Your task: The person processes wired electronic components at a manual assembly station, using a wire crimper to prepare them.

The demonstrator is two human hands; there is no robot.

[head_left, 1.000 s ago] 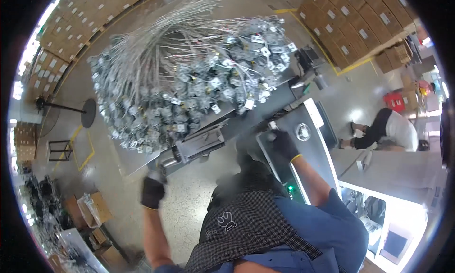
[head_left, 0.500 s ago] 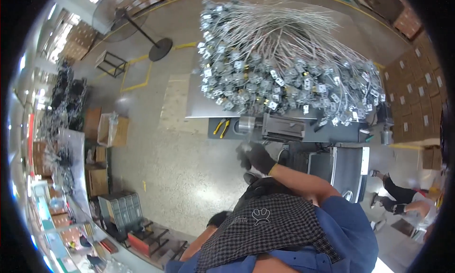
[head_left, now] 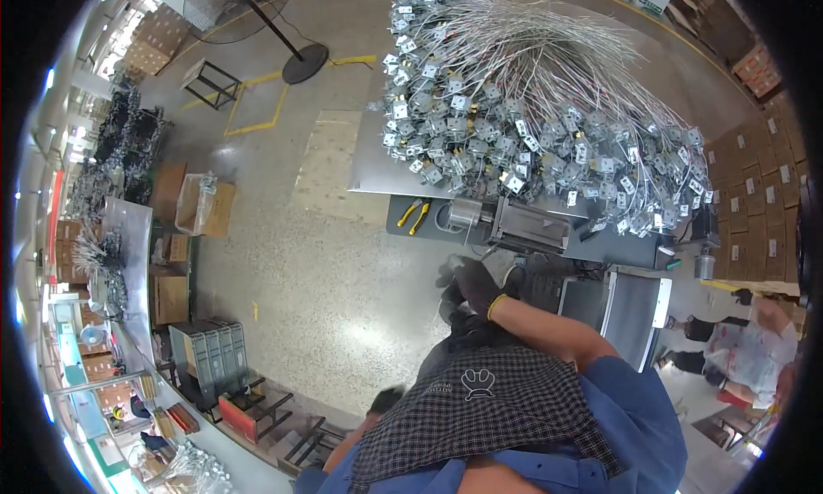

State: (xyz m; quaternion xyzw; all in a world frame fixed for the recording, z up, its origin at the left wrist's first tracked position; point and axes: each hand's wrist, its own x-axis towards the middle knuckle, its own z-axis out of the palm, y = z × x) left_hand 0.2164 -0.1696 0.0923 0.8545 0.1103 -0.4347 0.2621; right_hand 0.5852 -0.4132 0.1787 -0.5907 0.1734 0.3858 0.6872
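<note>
My right hand (head_left: 473, 283), in a dark glove with a yellow cuff edge, hangs in front of the bench, just below a metal cylinder (head_left: 465, 213) and a grey bench-mounted fixture (head_left: 531, 225). Its fingers point left, loosely apart, and nothing shows in them. Low beside my checked apron (head_left: 480, 400) is my left hand (head_left: 386, 400), also gloved in black; it is blurred and its fingers cannot be made out. Yellow-handled pliers (head_left: 414, 216) lie on the dark mat left of the cylinder. Behind the fixture spreads a large heap of small metal parts with wires (head_left: 514, 134).
A grey bin-like cabinet (head_left: 210, 357) and red-seated stool (head_left: 236, 421) stand at the lower left. Cartons (head_left: 206, 207) and a standing fan (head_left: 304, 63) are farther off. Stacked boxes (head_left: 754, 202) line the right. Another person (head_left: 746, 352) is at the right edge, beyond a dark-topped stand (head_left: 634, 314).
The view has shifted, so the bench sits slightly lower and farther right. My right hand stays below the fixture; my left hand has moved slightly beside the apron. The person at right has moved.
</note>
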